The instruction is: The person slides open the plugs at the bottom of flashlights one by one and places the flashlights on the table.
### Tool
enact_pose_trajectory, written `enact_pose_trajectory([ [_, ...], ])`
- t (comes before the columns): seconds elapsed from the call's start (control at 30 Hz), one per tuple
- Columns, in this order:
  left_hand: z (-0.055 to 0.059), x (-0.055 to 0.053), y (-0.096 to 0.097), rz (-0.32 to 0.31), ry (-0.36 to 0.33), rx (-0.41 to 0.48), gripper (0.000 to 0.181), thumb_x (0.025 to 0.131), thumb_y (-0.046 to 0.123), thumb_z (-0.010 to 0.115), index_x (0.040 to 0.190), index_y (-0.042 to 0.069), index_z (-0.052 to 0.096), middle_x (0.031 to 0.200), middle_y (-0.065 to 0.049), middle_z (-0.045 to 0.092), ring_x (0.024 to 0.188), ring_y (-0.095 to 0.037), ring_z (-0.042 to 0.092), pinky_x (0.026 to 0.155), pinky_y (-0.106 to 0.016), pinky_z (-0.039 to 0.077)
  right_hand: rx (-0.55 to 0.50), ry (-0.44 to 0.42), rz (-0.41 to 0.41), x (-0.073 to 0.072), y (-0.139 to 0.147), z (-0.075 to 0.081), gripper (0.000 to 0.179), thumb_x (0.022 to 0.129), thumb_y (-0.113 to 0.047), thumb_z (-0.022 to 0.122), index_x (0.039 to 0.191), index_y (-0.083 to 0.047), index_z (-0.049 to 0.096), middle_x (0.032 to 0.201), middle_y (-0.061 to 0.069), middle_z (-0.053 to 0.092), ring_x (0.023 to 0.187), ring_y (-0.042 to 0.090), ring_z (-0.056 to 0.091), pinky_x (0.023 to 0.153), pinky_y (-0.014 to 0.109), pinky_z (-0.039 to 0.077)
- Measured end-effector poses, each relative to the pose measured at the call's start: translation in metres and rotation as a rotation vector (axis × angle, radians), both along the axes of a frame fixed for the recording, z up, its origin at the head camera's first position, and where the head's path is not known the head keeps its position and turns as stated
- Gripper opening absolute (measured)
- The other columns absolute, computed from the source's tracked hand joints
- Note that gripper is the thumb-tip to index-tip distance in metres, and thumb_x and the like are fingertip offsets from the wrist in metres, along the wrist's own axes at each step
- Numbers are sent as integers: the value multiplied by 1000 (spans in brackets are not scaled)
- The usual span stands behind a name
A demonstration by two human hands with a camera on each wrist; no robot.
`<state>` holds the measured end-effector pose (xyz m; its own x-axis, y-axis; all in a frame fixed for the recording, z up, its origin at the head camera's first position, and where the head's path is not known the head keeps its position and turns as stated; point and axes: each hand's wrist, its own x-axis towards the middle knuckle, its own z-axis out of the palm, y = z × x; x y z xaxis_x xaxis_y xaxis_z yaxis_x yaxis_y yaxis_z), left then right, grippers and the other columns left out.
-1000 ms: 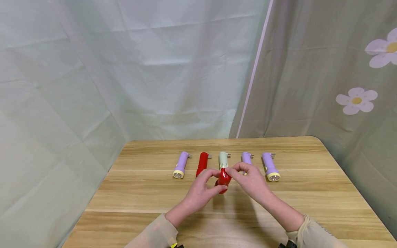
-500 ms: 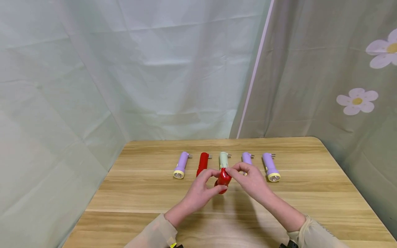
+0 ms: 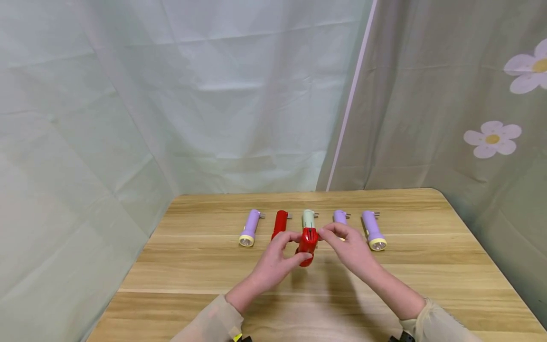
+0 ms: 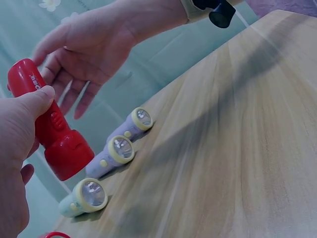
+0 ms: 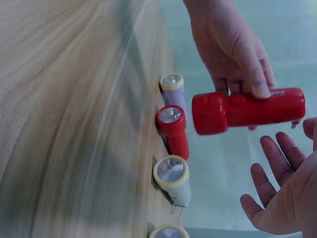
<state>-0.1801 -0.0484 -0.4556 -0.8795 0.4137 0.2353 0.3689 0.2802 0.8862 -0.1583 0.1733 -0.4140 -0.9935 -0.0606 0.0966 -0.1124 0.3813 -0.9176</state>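
Note:
My left hand (image 3: 273, 261) holds a red flashlight (image 5: 247, 111) above the table, with the thumb along its body and the fingers behind. In the right wrist view its head points left and a small metal plug part shows under the tail end. My right hand (image 3: 348, 244) is at that tail end, fingertips right beside it. Seen from the left wrist, the right hand's (image 4: 94, 47) other fingers hang loosely spread. Behind the held flashlight, a pale green flashlight (image 3: 308, 218) lies on the table, partly covered.
On the wooden table (image 3: 192, 270), a purple flashlight (image 3: 251, 227) and a red flashlight (image 3: 280, 224) lie left of the green one. Two more purple ones, a partly hidden flashlight (image 3: 340, 217) and an outer flashlight (image 3: 373, 230), lie right. A curtain (image 3: 239, 118) hangs behind.
The held red flashlight has turned slightly, its tail end now facing up more squarely. My right fingertips have slid from the top of that end to its right side.

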Motion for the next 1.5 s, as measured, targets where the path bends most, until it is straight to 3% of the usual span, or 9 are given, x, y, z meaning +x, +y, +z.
enact_pose_trajectory([
  [0.2,6,-1,-3,20,-6,25,33,92,34,78,122,32,64,117,12,63,113,-12,56,99,-50,41,-36,-29,55,-1,8,-11,17,96,-20,71,111,-11,74,110,3,73,107,22,65,91,41,51],
  [0.3,10,-1,-4,17,-10,42,32,93,35,77,121,32,63,117,11,63,114,-15,55,98,-48,40,-33,-16,160,-1,9,-21,27,93,-16,73,119,-8,71,117,5,72,115,27,63,99,47,49],
  [0.47,17,1,-4,3,-17,48,32,94,39,75,123,34,63,121,12,63,118,-18,54,97,-50,40,-19,0,316,1,4,-35,50,90,-24,79,134,-7,62,132,5,65,126,30,57,110,58,38],
  [0.6,21,3,-4,-9,-30,51,33,94,39,75,125,35,63,123,13,62,119,-14,53,100,-54,39,-60,-45,339,2,0,-38,59,88,-28,81,139,-7,58,137,6,62,129,33,54,110,60,37],
  [0.87,21,3,-4,-24,-35,49,34,95,37,74,126,35,62,124,14,62,121,-13,53,99,-53,39,-124,-36,357,3,-3,-37,48,91,-23,78,134,-6,63,133,7,65,129,35,54,109,61,38],
  [1.0,23,2,-4,-31,-34,39,37,95,38,74,129,34,61,126,13,61,123,-17,53,99,-55,39,-124,-50,311,4,-4,-37,45,90,-24,79,130,-9,66,128,5,68,128,38,54,106,63,40],
  [1.17,25,0,-2,2,-25,41,51,95,42,72,142,33,55,132,13,60,124,-16,52,101,-54,41,-123,-59,156,5,-11,-37,44,86,-25,84,124,-14,67,121,2,69,124,35,57,103,59,44],
  [1.3,27,0,3,55,-27,96,57,93,41,76,143,32,52,135,13,59,124,-16,52,100,-50,42,-125,-35,8,5,-18,-38,44,81,-27,88,119,-16,67,118,-2,68,122,28,57,106,59,40],
  [1.5,27,1,15,133,-51,208,55,88,37,82,134,27,54,132,10,60,123,-17,52,102,-50,40,-152,36,-137,4,-29,-38,49,79,-28,90,116,-12,63,117,1,66,121,28,54,107,59,37],
])
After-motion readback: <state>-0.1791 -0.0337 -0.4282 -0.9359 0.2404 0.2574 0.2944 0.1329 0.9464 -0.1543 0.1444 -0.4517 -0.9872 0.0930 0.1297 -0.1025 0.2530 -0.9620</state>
